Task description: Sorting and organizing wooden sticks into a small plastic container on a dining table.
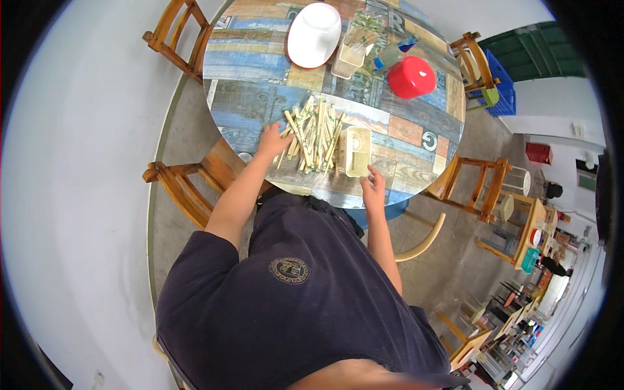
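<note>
A loose pile of paired chopsticks in clear wrappers lies on the near part of the round table. At the pile's left edge, my left hand has its fingers stretched toward the sticks; the fingertips reach the outer ones, with no grip on any visible. Just right of the pile is a cream plastic basket with slotted walls, and no sticks show inside it. My right hand is by the basket's near right corner, fingers apart. Whether it touches the rim I cannot tell.
Farther back stand a white oval dish, a pale holder with wrapped sticks, a clear bottle with a blue top and a red round container. Wooden chairs surround the table. A wall runs along the left.
</note>
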